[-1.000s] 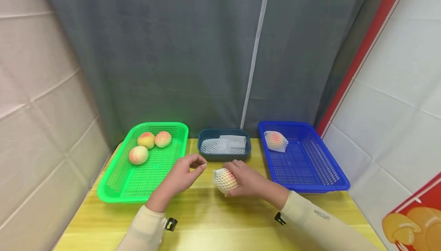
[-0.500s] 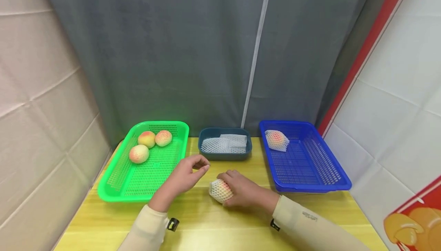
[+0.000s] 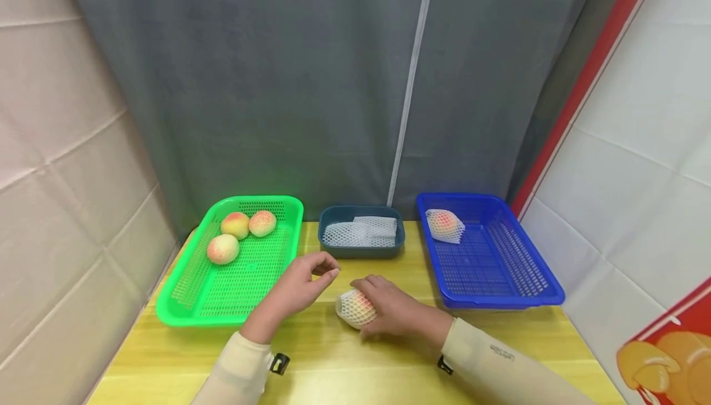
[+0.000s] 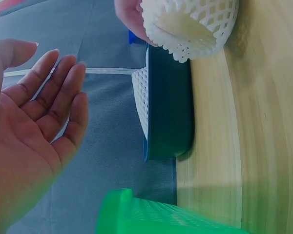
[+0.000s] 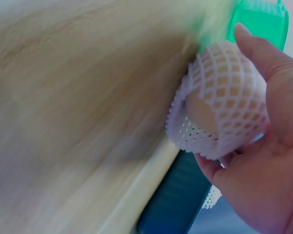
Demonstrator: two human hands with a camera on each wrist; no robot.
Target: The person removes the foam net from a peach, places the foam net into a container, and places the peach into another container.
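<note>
head: peach [image 3: 355,308], probably, in right hand [image 3: 392,307]

Use the small box [image 3: 361,252] as your reference: it's on the table [image 3: 355,374], foam nets [image 3: 347,235] inside, curtain [image 3: 278,84] behind it. Left of the box you've got the left basket [image 3: 252,281], reaching further toward you than the box does; three peaches [image 3: 235,225] sit in its back part, roughly level with the box. Right of the box is the right basket [image 3: 483,269], also extending nearer you, one netted peach [image 3: 444,226] in its back corner on the box's side. Before the box: your right hand [image 3: 394,306] with the second netted peach [image 3: 355,307] in it. Your left hand [image 3: 300,281] is before the box and to its left.
</note>
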